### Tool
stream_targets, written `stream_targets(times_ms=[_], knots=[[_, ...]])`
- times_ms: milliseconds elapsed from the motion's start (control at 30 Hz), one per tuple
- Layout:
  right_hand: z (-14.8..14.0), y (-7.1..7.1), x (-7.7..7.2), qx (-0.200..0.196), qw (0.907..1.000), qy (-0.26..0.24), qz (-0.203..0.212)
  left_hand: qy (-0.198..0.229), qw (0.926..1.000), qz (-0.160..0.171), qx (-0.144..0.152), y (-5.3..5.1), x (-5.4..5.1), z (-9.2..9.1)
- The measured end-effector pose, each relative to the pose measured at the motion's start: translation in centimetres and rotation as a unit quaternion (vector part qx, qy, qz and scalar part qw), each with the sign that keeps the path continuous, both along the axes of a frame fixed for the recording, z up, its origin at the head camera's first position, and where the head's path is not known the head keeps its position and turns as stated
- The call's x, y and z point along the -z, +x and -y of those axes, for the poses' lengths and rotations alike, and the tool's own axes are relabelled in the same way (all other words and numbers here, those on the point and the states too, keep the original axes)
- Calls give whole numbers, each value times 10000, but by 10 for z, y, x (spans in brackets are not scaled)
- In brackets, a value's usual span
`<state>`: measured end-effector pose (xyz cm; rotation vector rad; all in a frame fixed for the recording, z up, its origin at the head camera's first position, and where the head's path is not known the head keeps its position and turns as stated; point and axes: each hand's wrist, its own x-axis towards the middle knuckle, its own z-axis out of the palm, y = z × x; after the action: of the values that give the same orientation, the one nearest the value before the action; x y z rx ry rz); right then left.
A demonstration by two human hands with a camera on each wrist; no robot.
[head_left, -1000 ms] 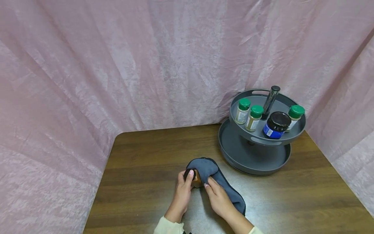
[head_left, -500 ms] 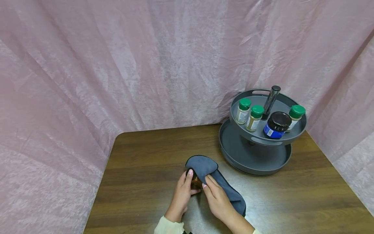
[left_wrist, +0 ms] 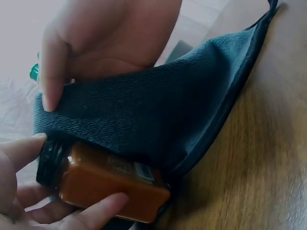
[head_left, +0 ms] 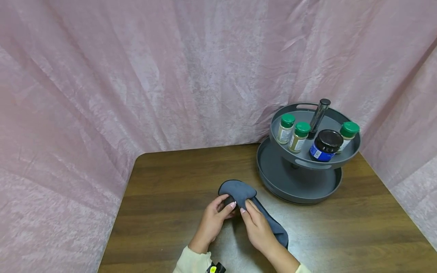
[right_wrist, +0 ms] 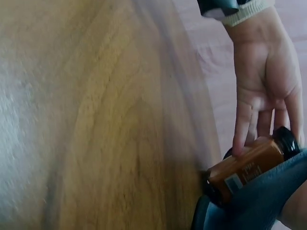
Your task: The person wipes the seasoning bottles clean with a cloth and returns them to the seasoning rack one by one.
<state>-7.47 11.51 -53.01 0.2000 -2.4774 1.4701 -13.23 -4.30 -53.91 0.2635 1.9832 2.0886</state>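
In the left wrist view, a spice jar [left_wrist: 112, 179] with orange-brown contents and a black lid lies tilted on its side. My left hand [head_left: 209, 224] holds it, thumb and fingers around the lid end and one finger along the body. A blue-grey cloth [head_left: 235, 188] with dark edging drapes over the jar and trails toward the right. My right hand [head_left: 257, 227] pinches this cloth against the jar, its thumb on top. From the head view the jar is mostly hidden by cloth and fingers. The right wrist view shows the jar's label side [right_wrist: 247, 167] beside the cloth.
A two-tier grey turntable stand [head_left: 298, 182] stands at the back right of the wooden table [head_left: 164, 197]. Its upper tier bears several green-capped spice bottles [head_left: 285, 129] and a dark jar with a blue label [head_left: 326, 146]. A pink curtain [head_left: 205, 76] hangs behind.
My left fingers have shifted around the jar's lid and the jar has turned, so less of it shows. The cloth and my right hand have moved only slightly.
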Motion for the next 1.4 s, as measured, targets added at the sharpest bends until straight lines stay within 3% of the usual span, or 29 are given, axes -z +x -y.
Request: stream_targets(times_ms=[167, 300, 533, 667, 833, 967, 1167, 1400], knots=[[-5, -6, 5, -26, 9990, -140, 413, -448, 9982, -354, 156, -3, -1, 2], [-7, -10, 10, 42, 9976, -219, 656, -595, 9971, -360, 304, -4, -1, 4], [-8, -15, 20, 104, 9959, -198, 875, 92, 9990, 65, 436, -3, 7, 8], [-8, -15, 26, 69, 9957, -144, 913, 453, 9982, 115, 384, 0, 11, 12], [-8, -15, 31, 259, 9964, 105, 795, 585, 9978, 123, 300, 3, 15, 15], [-8, -14, 33, 260, 9960, 7, 856, 617, 9975, 220, 248, 3, 16, 14], [-7, -11, 29, 203, 9946, -396, 936, 553, 9981, 270, 63, 2, 15, 9], [-3, -2, 11, 158, 9953, -564, 768, 459, 9983, 319, -177, 0, 14, 1]])
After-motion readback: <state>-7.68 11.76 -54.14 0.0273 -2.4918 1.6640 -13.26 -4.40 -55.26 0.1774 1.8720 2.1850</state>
